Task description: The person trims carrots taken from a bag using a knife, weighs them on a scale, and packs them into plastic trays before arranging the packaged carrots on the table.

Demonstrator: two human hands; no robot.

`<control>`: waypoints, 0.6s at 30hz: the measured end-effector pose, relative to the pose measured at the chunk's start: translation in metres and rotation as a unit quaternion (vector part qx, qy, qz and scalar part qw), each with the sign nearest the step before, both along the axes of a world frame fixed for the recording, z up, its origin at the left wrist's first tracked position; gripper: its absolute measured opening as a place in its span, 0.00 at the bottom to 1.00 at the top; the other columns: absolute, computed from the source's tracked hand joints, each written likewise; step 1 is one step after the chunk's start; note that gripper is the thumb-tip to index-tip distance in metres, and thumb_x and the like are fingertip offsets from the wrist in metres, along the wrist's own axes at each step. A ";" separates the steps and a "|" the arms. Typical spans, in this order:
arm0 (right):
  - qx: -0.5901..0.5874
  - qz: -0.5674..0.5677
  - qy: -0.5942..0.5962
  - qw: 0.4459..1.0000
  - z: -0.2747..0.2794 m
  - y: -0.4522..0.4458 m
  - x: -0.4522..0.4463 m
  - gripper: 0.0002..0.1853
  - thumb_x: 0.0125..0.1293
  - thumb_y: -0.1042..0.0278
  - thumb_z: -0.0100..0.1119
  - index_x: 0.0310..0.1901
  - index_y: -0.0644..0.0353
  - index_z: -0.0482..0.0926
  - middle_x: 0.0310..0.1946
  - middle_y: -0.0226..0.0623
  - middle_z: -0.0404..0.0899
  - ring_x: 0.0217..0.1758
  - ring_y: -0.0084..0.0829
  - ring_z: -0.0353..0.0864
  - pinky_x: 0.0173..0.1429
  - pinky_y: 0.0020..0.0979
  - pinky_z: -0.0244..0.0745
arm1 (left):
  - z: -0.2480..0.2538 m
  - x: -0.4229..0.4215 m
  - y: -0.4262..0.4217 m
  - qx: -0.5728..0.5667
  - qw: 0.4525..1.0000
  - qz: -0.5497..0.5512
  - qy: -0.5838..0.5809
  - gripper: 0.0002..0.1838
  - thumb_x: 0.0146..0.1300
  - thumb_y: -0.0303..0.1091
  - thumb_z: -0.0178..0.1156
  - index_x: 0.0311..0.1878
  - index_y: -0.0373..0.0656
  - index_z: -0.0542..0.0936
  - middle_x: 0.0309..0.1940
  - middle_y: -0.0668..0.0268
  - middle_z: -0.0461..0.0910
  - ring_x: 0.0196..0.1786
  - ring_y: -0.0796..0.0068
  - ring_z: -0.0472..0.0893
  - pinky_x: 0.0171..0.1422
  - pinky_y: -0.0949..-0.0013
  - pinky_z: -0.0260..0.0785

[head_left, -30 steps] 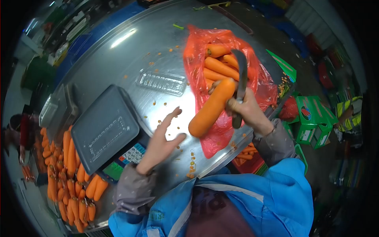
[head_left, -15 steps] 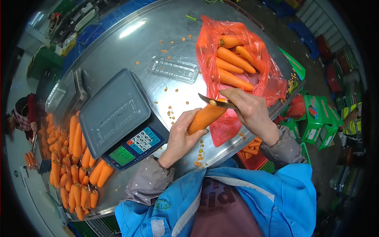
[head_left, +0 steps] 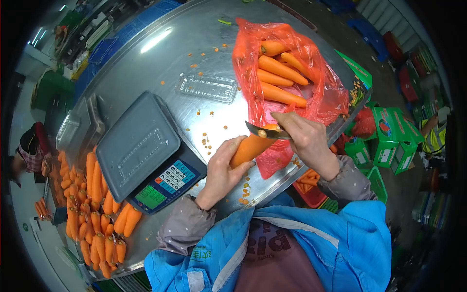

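Our left hand point(head_left: 221, 170) is curled around the nearer part of a large carrot point(head_left: 249, 151), which we hold over the table point(head_left: 131, 73) between the scale point(head_left: 138, 146) and the red bag point(head_left: 331, 97). Our right hand point(head_left: 307, 142) is clenched around a knife point(head_left: 277, 135), its dark blade point(head_left: 254, 128) lying across the carrot's far end. More carrots point(head_left: 282, 71) lie inside the open bag.

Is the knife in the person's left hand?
No, the left hand holds a carrot, while the right hand grips the knife.
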State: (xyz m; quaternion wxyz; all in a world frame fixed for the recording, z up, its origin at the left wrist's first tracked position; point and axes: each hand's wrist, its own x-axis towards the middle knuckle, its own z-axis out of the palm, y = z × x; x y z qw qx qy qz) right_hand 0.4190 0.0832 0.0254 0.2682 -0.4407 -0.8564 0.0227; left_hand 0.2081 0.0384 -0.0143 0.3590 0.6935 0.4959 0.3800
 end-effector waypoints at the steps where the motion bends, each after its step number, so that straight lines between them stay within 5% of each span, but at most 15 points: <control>1: -0.006 -0.048 -0.014 0.999 -0.010 0.005 0.008 0.17 0.54 0.77 0.56 0.48 0.59 0.76 0.33 0.39 0.79 0.32 0.38 0.81 0.31 0.32 0.74 | 0.001 -0.001 0.000 0.009 1.000 -0.008 0.002 0.29 0.44 0.25 0.67 0.54 0.35 0.72 0.46 0.55 0.75 0.49 0.60 0.77 0.52 0.67 0.69; 3: -0.014 -0.096 -0.028 0.995 -0.032 0.012 0.027 0.16 0.56 0.78 0.55 0.48 0.60 0.76 0.32 0.40 0.79 0.32 0.37 0.81 0.32 0.31 0.74 | -0.001 -0.002 -0.002 0.018 1.000 -0.016 0.005 0.29 0.44 0.25 0.67 0.53 0.34 0.72 0.46 0.55 0.75 0.48 0.61 0.77 0.52 0.67 0.69; 5: -0.051 -0.185 0.111 0.975 -0.050 0.022 0.045 0.14 0.61 0.78 0.52 0.48 0.61 0.76 0.29 0.41 0.79 0.31 0.34 0.81 0.35 0.28 0.74 | -0.009 -0.005 -0.003 -0.052 0.992 -0.012 -0.114 0.26 0.53 0.31 0.65 0.54 0.32 0.70 0.47 0.57 0.76 0.49 0.64 0.76 0.54 0.66 0.68; 7: -0.079 -0.138 0.155 0.975 -0.040 0.016 0.033 0.13 0.59 0.79 0.53 0.47 0.62 0.76 0.30 0.42 0.79 0.32 0.36 0.81 0.34 0.28 0.74 | -0.008 -0.008 0.008 -0.290 0.889 -0.006 -0.355 0.24 0.61 0.38 0.59 0.56 0.34 0.68 0.50 0.58 0.73 0.53 0.64 0.75 0.59 0.62 0.67; 9: -0.105 -0.098 0.205 0.968 -0.037 0.003 0.018 0.12 0.58 0.79 0.53 0.45 0.63 0.76 0.30 0.42 0.79 0.33 0.37 0.81 0.33 0.29 0.74 | -0.010 -0.008 0.019 -0.373 0.714 -0.016 -0.592 0.27 0.65 0.45 0.53 0.59 0.36 0.62 0.56 0.53 0.68 0.60 0.54 0.69 0.65 0.50 0.62; 11: -0.104 -0.061 0.261 0.958 -0.037 -0.007 0.007 0.11 0.56 0.81 0.55 0.42 0.64 0.77 0.28 0.43 0.78 0.31 0.35 0.81 0.32 0.28 0.74 | -0.010 -0.004 0.026 -0.384 0.597 0.012 -0.704 0.26 0.66 0.46 0.51 0.58 0.36 0.62 0.57 0.51 0.67 0.63 0.52 0.65 0.66 0.48 0.60; 12: -0.075 -0.040 0.250 0.965 -0.037 -0.012 0.003 0.13 0.54 0.82 0.57 0.42 0.64 0.77 0.26 0.42 0.78 0.27 0.35 0.80 0.29 0.29 0.73 | -0.011 -0.005 0.029 -0.383 0.597 0.015 -0.705 0.26 0.66 0.46 0.51 0.58 0.36 0.62 0.57 0.51 0.67 0.63 0.52 0.65 0.66 0.48 0.60; 14: -0.042 -0.017 0.211 0.976 -0.040 -0.018 -0.003 0.14 0.52 0.82 0.57 0.42 0.63 0.77 0.25 0.40 0.77 0.26 0.34 0.80 0.28 0.30 0.72 | -0.015 -0.005 0.033 -0.399 0.489 0.014 -0.775 0.24 0.66 0.46 0.50 0.57 0.37 0.63 0.56 0.50 0.67 0.64 0.52 0.64 0.68 0.47 0.58; 18: 0.028 0.006 0.149 0.988 -0.038 -0.019 -0.019 0.18 0.46 0.83 0.57 0.42 0.61 0.77 0.23 0.37 0.76 0.23 0.33 0.78 0.25 0.31 0.70 | -0.022 -0.003 0.031 -0.390 0.474 -0.016 -0.789 0.24 0.66 0.46 0.50 0.58 0.38 0.63 0.57 0.51 0.67 0.63 0.52 0.65 0.67 0.47 0.59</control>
